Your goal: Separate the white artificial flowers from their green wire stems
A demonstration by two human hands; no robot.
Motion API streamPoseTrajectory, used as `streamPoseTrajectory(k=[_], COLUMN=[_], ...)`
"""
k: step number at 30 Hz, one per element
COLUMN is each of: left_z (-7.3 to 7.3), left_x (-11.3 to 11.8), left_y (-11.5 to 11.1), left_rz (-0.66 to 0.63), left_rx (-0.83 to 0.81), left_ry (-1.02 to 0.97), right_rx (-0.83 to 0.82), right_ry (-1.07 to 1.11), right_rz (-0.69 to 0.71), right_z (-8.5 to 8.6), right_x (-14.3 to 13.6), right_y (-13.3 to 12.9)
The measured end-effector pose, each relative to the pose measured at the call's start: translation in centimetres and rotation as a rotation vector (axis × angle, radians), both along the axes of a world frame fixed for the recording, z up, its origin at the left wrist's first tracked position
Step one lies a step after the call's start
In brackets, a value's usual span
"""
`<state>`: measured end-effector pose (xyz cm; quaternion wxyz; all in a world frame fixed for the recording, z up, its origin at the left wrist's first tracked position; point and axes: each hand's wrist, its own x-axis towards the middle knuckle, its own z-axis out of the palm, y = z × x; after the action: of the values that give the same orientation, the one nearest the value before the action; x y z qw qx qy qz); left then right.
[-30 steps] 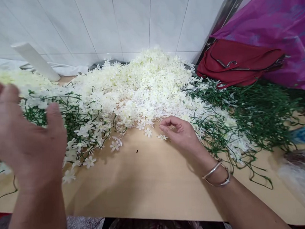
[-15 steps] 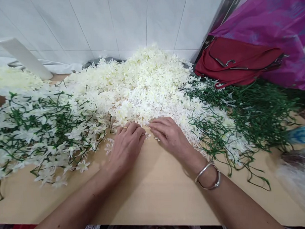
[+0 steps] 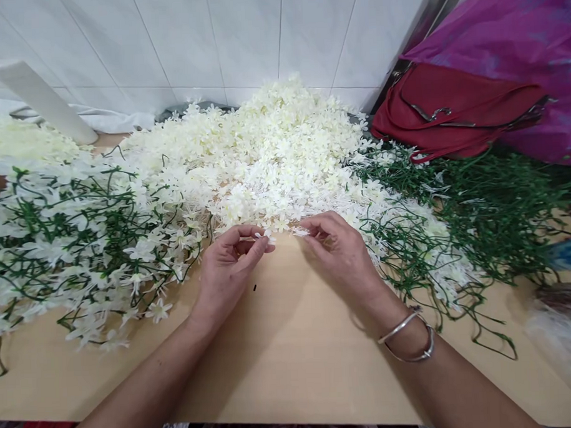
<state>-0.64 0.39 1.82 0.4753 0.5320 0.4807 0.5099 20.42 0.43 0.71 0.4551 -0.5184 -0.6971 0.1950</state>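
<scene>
Between thumb and fingers, my left hand (image 3: 231, 256) pinches a small white artificial flower (image 3: 266, 236) just above the table. My right hand (image 3: 338, 246), with silver bangles on its wrist, is pinched on a thin white flower piece with fine strands (image 3: 299, 231). A narrow gap parts the two hands. Right behind them spreads a large heap of loose white and cream artificial flowers (image 3: 292, 148). A tiny black piece (image 3: 255, 288) lies on the tabletop by my left thumb.
White flowers on green stems (image 3: 94, 239) are piled at the left. Bare green stems (image 3: 495, 206) lie at the right, below a red handbag (image 3: 460, 108) and a purple bag (image 3: 508, 31). A white roll (image 3: 42, 101) leans near the tiled wall. The wooden table (image 3: 291, 363) ends in front.
My hands have lifted slightly and drawn apart, and the left has turned so its thumb shows. The flower pieces in both pinches now show clearly. The black piece on the table has come into view.
</scene>
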Motion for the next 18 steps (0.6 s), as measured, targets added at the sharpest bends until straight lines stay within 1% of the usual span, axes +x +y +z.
streamPoseTrajectory(k=[4, 7, 9, 12, 15, 18], left_z=[-0.4, -0.6, -0.7, -0.8, -1.1, -1.3], left_x=[0.2, 0.1, 0.1, 0.0, 0.0, 0.1], left_y=[0.1, 0.1, 0.1, 0.1, 0.1, 0.1], left_rz=[0.003, 0.012, 0.012, 0.008, 0.013, 0.004], left_rx=[-0.006, -0.006, -0.018, -0.035, -0.053, -0.077], left_ry=[0.013, 0.047, 0.072, 0.076, 0.072, 0.081], right_rx=[-0.099, -0.239, -0.339, -0.415, -0.426, -0.411], right_ry=[0.313, 0.529, 0.631, 0.696, 0.685, 0.629], right_rz=[0.002, 0.039, 0.071, 0.113, 0.143, 0.121], right_z=[0.1, 0.2, 0.3, 0.4, 0.4, 0.3], right_x=[-0.2, 0.0, 0.0, -0.4, -1.1, -1.5], right_y=[0.3, 0.4, 0.3, 0.0, -0.4, -0.5])
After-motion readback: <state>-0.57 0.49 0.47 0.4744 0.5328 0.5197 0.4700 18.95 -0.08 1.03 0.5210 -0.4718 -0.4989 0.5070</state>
